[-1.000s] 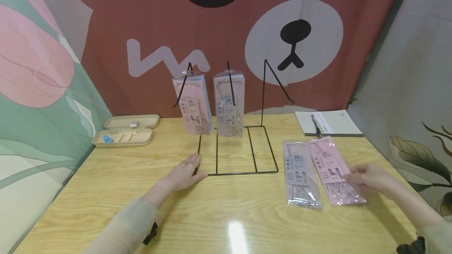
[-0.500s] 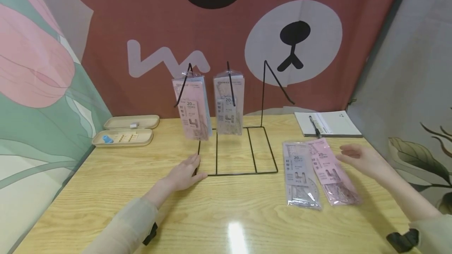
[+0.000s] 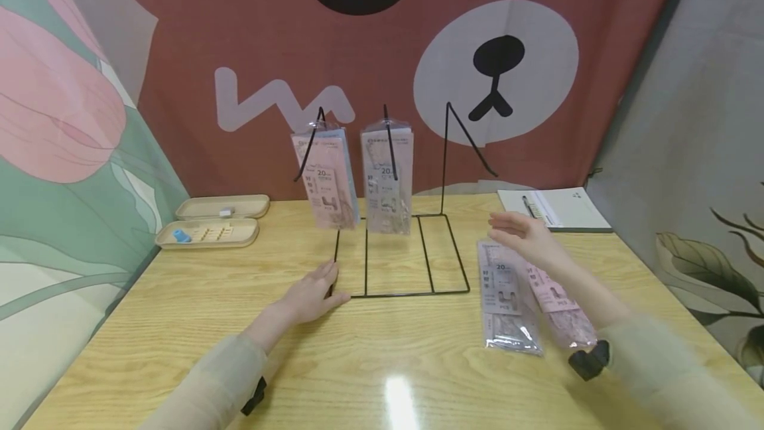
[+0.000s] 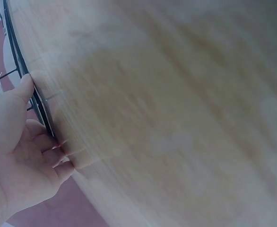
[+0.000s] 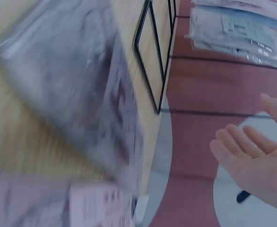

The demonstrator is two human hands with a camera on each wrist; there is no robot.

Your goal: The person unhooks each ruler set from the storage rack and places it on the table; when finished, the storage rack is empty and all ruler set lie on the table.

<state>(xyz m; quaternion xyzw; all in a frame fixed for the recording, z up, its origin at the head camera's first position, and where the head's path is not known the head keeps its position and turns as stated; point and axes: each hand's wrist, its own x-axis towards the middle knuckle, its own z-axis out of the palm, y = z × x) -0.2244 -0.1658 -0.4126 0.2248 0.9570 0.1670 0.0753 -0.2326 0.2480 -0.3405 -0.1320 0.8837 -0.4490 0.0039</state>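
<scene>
My left hand (image 3: 309, 292) holds the front-left corner of a black wire display rack (image 3: 400, 294), thumb at the front bar and fingers by the side bar. In the left wrist view its bent fingers meet the bar at the tabletop. Clear packs of ruler sets hang on two hooks: a pink pack (image 3: 325, 184) with a blue one behind it, and a grey pack (image 3: 388, 184) in the middle. My right hand (image 3: 525, 234), holding nothing, hovers over a grey ruler-set pack (image 3: 504, 297) and a pink ruler-set pack (image 3: 564, 314) lying on the table. It partly hides both.
The rack's right-hand hook (image 3: 471, 138) carries nothing. A notepad (image 3: 573, 208) with a black pen (image 3: 528, 206) on it lies at the back right. An opened beige case (image 3: 209, 232) with small items sits at the back left. A patterned curtain (image 3: 268, 38) rises behind the table.
My right hand has left the pink pack on the table and moved left and away from me, now over the tops of the lying packs. The left hand stays put.
</scene>
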